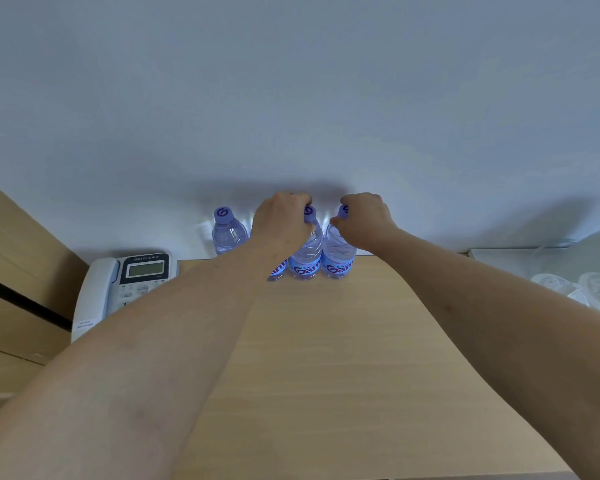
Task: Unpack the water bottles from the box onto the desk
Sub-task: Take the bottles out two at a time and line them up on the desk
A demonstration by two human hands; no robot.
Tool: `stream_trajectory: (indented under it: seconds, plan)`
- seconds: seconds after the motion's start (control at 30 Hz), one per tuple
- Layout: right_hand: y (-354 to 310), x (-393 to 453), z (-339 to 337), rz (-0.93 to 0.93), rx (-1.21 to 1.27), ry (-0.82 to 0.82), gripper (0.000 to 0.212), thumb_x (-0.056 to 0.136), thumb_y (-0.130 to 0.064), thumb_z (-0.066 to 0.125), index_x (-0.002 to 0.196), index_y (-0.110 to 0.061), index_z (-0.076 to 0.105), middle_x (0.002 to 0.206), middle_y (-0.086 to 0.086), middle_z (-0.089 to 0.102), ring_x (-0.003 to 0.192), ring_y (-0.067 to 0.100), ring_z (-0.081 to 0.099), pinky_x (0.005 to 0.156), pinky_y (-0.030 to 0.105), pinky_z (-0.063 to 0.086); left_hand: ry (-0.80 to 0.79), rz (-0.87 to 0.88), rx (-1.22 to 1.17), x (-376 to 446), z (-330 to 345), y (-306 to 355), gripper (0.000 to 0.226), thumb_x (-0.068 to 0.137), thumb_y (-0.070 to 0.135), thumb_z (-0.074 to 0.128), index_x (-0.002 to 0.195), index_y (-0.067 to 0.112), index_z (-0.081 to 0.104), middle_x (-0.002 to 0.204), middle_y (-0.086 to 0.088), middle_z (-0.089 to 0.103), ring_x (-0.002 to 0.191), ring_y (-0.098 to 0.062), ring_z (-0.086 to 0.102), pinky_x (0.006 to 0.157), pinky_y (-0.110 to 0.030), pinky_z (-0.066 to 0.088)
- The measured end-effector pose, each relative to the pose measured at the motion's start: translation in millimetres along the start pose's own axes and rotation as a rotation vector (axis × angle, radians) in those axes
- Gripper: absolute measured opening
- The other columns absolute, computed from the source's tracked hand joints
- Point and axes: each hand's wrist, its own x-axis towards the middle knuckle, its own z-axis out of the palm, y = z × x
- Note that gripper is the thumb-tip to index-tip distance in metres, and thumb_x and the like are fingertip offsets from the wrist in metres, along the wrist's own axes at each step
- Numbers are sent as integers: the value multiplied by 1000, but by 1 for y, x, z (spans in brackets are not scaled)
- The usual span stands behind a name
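Several clear water bottles with purple caps and blue labels stand upright at the back of the wooden desk (326, 358), against the white wall. My left hand (281, 220) grips the cap of one bottle (307, 252). My right hand (364, 220) grips the cap of the bottle (338, 256) just right of it; the two bottles stand side by side, touching. Behind my left wrist another bottle (278, 270) shows only a strip of label. A further bottle (227, 233) stands apart at the left. The box is out of view.
A white desk phone (132, 282) sits at the desk's back left. A wooden cabinet (14, 271) rises at the far left. Clear plastic items (586, 289) lie on a white surface at the right. Bare desk wood stretches from the bottles to the near edge.
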Motion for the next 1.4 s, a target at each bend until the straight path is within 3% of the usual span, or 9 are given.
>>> stream_trajectory:
  seconds: [0.07, 0.13, 0.23, 0.4, 0.53, 0.67, 0.87, 1.2, 1.4]
  plan:
    - [1, -5, -1, 2, 30, -11, 15, 87, -27, 62, 86, -12, 59, 83, 5, 56, 85, 29, 51, 59, 27, 32, -5, -7, -21, -4, -2, 1, 35, 78, 28, 70, 110, 15, 65, 100, -8, 68, 95, -34, 60, 76, -38, 51]
    - [4, -11, -2, 6, 18, -10, 35, 87, -31, 62, 114, -10, 58, 104, 12, 59, 96, 31, 54, 69, 30, 37, 15, -5, -40, -9, -5, 4, 43, 80, 30, 71, 120, 15, 63, 108, -10, 67, 100, -33, 60, 81, -38, 51]
    - [3, -22, -8, 1, -11, -4, 45, 89, -36, 61, 126, -13, 53, 115, 13, 53, 107, 33, 52, 80, 35, 44, 56, 6, -51, -17, -13, 9, 44, 86, 29, 68, 126, 14, 61, 114, -11, 65, 106, -33, 57, 83, -39, 50]
    - [1, -59, -28, -49, 2, -8, 42, 89, -31, 58, 129, -19, 54, 116, 10, 53, 112, 31, 49, 88, 38, 46, 112, -18, 25, -44, -32, 32, 38, 89, 27, 61, 124, 14, 61, 115, -9, 62, 111, -32, 49, 82, -40, 47]
    - [9, -108, -49, -103, -27, -25, 41, 89, -29, 53, 129, -20, 53, 109, 8, 53, 110, 31, 49, 84, 37, 45, 135, -45, 74, -89, -45, 60, 23, 86, 24, 58, 106, 13, 63, 100, -5, 62, 102, -31, 52, 74, -35, 43]
    - [22, -160, -71, -152, -60, 23, 28, 89, -30, 54, 113, -17, 55, 105, 6, 53, 105, 30, 49, 74, 34, 38, 140, -82, 132, -141, -56, 91, 36, 87, 27, 57, 121, 18, 60, 114, -3, 62, 110, -30, 51, 87, -41, 47]
    - [53, -247, -86, -216, -96, 50, 39, 85, -40, 62, 117, -19, 52, 107, 4, 51, 107, 31, 49, 76, 36, 41, 115, -62, 185, -230, -52, 140, 35, 85, 32, 61, 116, 16, 59, 107, -4, 58, 105, -31, 52, 76, -39, 47]
    - [110, -363, -45, -169, -38, -30, 55, 88, -39, 61, 137, -21, 45, 134, 7, 49, 122, 32, 41, 92, 42, 44, -33, -160, 174, -334, 13, 190, 55, 90, 41, 58, 139, 22, 45, 149, -11, 38, 133, -32, 35, 102, -44, 39]
    - [138, -402, 14, -79, -11, -146, 55, 89, -37, 60, 139, -22, 43, 137, 7, 48, 125, 32, 39, 94, 44, 44, -96, -129, 42, -376, 75, 191, 47, 92, 34, 58, 137, 20, 49, 136, -9, 49, 124, -28, 43, 94, -41, 45]
